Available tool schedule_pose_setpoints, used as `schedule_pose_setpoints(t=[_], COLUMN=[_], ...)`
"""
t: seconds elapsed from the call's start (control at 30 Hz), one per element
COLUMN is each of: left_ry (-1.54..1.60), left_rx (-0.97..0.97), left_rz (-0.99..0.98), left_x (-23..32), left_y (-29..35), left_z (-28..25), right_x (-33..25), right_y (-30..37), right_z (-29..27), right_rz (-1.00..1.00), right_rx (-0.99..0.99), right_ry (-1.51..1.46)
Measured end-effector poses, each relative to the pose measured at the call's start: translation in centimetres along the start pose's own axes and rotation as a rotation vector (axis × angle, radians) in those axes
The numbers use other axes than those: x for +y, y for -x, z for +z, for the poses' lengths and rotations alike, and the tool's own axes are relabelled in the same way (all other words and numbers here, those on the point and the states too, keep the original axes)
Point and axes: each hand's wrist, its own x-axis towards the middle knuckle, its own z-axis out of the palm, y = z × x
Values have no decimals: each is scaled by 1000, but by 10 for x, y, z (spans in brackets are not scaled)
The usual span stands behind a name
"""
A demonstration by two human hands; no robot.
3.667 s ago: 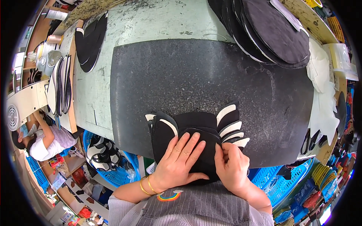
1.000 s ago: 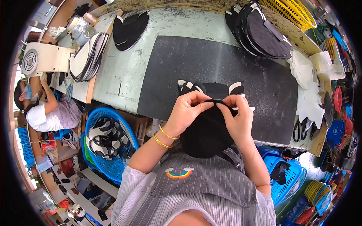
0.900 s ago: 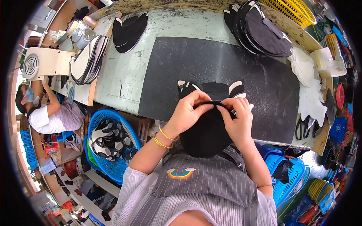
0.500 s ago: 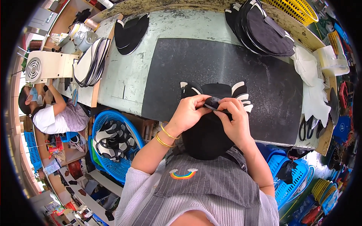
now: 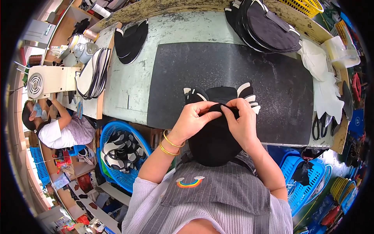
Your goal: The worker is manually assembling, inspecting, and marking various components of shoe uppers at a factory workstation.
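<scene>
Head view: left hand (image 5: 193,120) and right hand (image 5: 242,121) pinch black piece (image 5: 214,144).

No clearly readable text

Clockwise about the view's centre: a yellow basket (image 5: 306,6) is standing between one and two o'clock; white sheets (image 5: 329,97) are lying at three, scissors (image 5: 320,125) resting at their six; a blue basket (image 5: 300,193) is sitting at four, a second basket (image 5: 130,176) at eight; a co-worker (image 5: 64,126) is reaching toward a cream machine (image 5: 58,78) at nine; a white spool (image 5: 101,10) is showing near eleven.
</scene>
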Motion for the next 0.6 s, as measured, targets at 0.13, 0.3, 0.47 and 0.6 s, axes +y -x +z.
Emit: schedule_pose_setpoints(t=[0.13, 0.3, 0.47, 0.6], left_ry=[-178, 11, -43, 41], left_rx=[5, 26, -28, -47], left_rz=[199, 145, 112, 13], left_x=[4, -5, 13, 12], left_y=[-4, -7, 1, 2], left_z=[2, -3, -2, -3], right_x=[-1, 4, 5, 9], right_y=[5, 19, 24, 20], right_z=[-4, -12, -12, -10], right_rz=[-131, -230, -11, 76], right_rx=[47, 171, 138, 101], right_ry=[54, 52, -80, -238])
